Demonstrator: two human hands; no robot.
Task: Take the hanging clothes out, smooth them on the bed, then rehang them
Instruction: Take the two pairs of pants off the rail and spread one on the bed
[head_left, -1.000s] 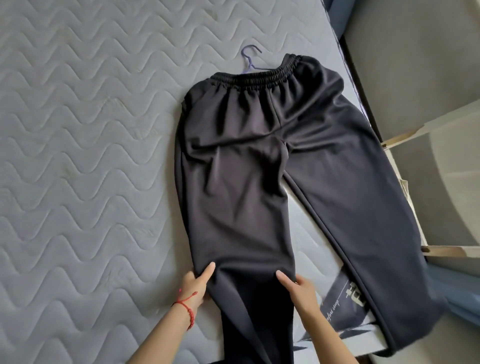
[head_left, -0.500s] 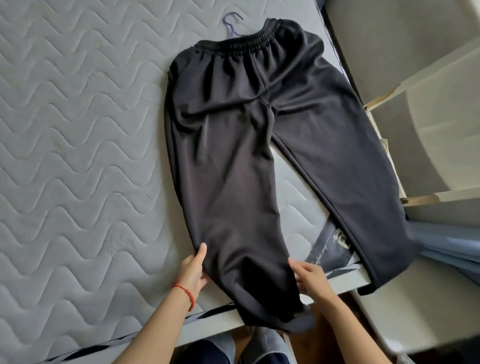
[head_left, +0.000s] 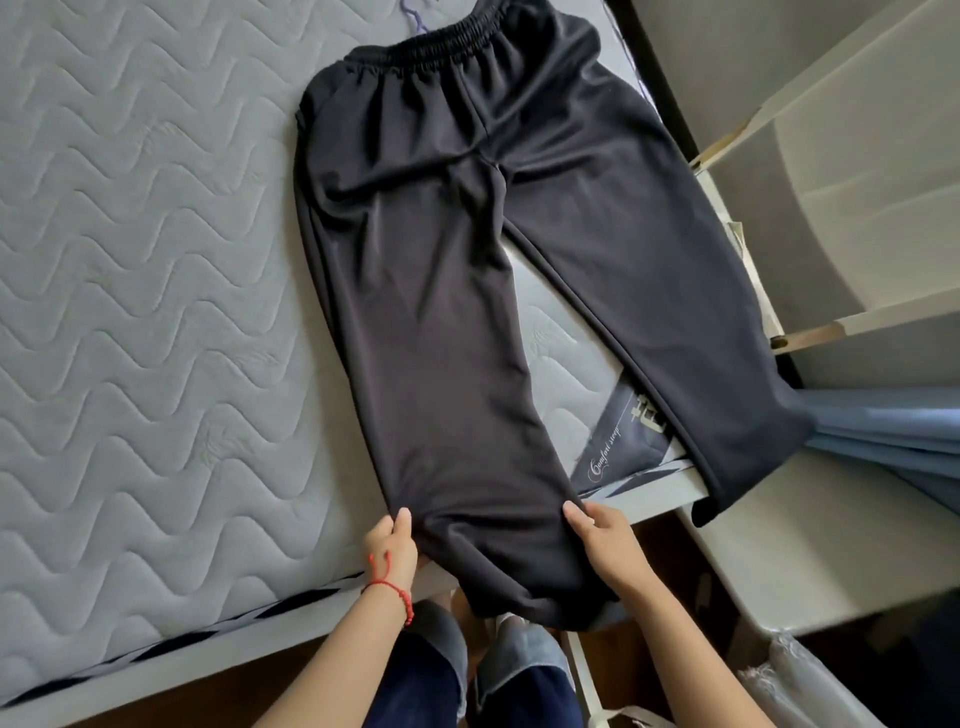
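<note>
Both your forearms reach up from the bottom of the view toward the foot edge of the mattress (head_left: 130, 322), one on each side of the nearer leg of the black trousers (head_left: 447, 291). Your left hand (head_left: 390, 551), with a red string bracelet (head_left: 392, 590) at its wrist, sits against the left edge of that trouser leg where it passes over the mattress edge; the thumb points up along the seam and the other fingers are tucked in against or under the cloth, so the hand looks to be pinching the edge, though the fingertips themselves are hidden. Your right hand (head_left: 605, 545) sits against the right edge of the same leg at about the same height, thumb lying on top of the fabric and pointing up and left, the remaining fingers curled underneath out of sight, gripping the cloth. The trousers lie spread flat on the mattress, elastic waistband at the far end, the two legs splayed toward you: the left leg runs between your hands and its cuff hangs off the mattress edge above your knees, while the right leg angles off toward the right corner and its cuff hangs over the side. The hook of a purple hanger (head_left: 413, 15) pokes out just past the waistband. To the right stand white shelves (head_left: 831, 171) and a fold of blue fabric (head_left: 893, 436).
</note>
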